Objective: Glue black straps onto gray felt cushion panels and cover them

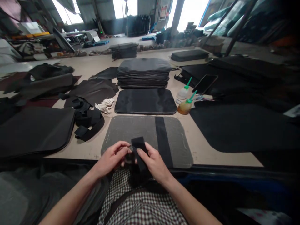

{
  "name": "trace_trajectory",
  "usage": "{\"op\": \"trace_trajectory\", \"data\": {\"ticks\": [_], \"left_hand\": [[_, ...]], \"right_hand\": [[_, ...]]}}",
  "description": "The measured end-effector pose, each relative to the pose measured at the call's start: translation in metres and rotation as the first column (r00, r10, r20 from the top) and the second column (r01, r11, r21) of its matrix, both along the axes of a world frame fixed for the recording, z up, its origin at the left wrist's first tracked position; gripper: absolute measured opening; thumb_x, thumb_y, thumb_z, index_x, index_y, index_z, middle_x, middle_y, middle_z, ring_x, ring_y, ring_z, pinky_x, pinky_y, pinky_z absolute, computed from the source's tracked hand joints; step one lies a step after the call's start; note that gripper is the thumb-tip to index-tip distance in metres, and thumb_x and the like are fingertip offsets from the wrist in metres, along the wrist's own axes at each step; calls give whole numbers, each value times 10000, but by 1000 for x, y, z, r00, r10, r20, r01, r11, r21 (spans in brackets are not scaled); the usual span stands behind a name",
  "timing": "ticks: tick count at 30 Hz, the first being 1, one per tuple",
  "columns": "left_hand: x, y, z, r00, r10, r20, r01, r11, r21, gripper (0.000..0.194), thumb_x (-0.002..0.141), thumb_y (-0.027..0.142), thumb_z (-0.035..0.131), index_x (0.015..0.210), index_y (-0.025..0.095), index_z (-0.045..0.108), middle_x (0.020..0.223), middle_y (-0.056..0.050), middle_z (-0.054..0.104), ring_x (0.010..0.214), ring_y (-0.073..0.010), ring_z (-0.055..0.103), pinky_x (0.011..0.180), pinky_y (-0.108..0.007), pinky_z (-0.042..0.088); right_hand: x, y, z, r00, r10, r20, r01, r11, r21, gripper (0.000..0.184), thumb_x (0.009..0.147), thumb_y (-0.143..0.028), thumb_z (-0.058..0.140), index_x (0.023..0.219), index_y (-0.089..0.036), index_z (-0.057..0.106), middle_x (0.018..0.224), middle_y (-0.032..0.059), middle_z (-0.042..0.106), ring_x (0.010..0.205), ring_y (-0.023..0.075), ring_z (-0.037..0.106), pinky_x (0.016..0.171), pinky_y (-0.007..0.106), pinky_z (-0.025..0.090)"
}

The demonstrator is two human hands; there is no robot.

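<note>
A black fabric strip is folded over in my right hand, its thumb pressed on top. My left hand is just left of the strip, fingers curled and thumb closed against them; whatever is between them is dark and cannot be made out. Both hands are over the near edge of a grey rounded board. Across the board's right part lies a second flat black strip. Beyond it is a black rounded panel, with a tall stack of similar panels behind.
Left are a crumpled white glove or cloth, coiled black straps and large dark sheets. Right are two green-tipped squeeze bottles, a phone and a wide black sheet. The table's front edge runs below my hands.
</note>
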State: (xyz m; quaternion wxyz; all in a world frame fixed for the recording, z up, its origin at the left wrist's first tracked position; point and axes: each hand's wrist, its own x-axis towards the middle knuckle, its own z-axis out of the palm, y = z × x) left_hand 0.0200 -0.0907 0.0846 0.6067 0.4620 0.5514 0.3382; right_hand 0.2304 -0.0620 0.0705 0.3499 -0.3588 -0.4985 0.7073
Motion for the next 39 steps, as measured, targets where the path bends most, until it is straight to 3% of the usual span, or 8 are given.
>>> {"op": "trace_trajectory", "data": {"ticks": [5,9,11,14,17,23,27,39], "left_hand": [[-3,42,0,996,-1,87,8,997,-78,334,855,550,726,985,249,666,562,39,558,383,-67,385,386,-201,233],[-18,78,-4,998,6,-58,-5,1000,3,334,831,535,743,879,214,664,557,32,568,413,-83,436,414,-209,283],[-31,98,-9,984,25,-177,-10,996,88,325,856,535,707,887,214,666,590,32,579,449,-98,467,445,-221,328],[-51,129,-21,909,82,-409,57,947,317,283,906,501,649,900,220,684,736,8,648,610,-138,573,582,-257,435],[-63,160,-34,772,151,-617,243,827,506,238,956,442,601,921,226,695,894,-28,699,823,-190,633,758,-310,471],[-63,208,-52,563,217,-797,516,662,544,225,1003,397,555,970,221,691,950,-66,645,928,-224,582,809,-347,448],[-60,223,-57,518,222,-826,570,631,527,221,1001,399,564,969,230,702,949,-67,639,936,-231,555,796,-349,436],[-63,231,-66,472,216,-855,614,615,494,211,993,381,583,972,221,718,946,-80,649,925,-231,538,793,-361,424]], "right_hand": [[-13,4,-4,991,37,128,-39,999,15,560,984,-385,592,1502,-270,414,952,17,719,803,183,701,784,341,575],[-19,3,-6,987,22,160,-31,998,53,626,1003,-371,544,1570,-267,300,1178,76,700,1084,216,680,997,404,523],[-20,1,-8,974,5,225,-31,993,112,627,1023,-361,493,1591,-258,248,1150,83,696,1063,221,677,1000,416,510],[-22,-1,-14,927,-60,371,-24,976,217,521,1018,-350,479,1513,-229,374,952,53,670,877,216,667,872,383,529],[-25,-1,-18,914,-11,406,-71,980,187,349,1015,-364,472,1336,-227,487,751,-18,579,666,172,614,670,301,513],[-36,9,-15,956,165,242,-155,986,-60,277,1021,-463,417,1194,-247,419,699,-70,589,454,129,613,393,200,425],[-40,13,-14,950,171,260,-164,985,-47,243,1025,-432,413,1175,-240,427,563,-102,567,399,123,570,410,192,436],[-44,18,-19,945,166,283,-156,986,-57,233,1007,-410,431,1159,-235,449,533,-101,590,367,118,530,406,193,425]]}}
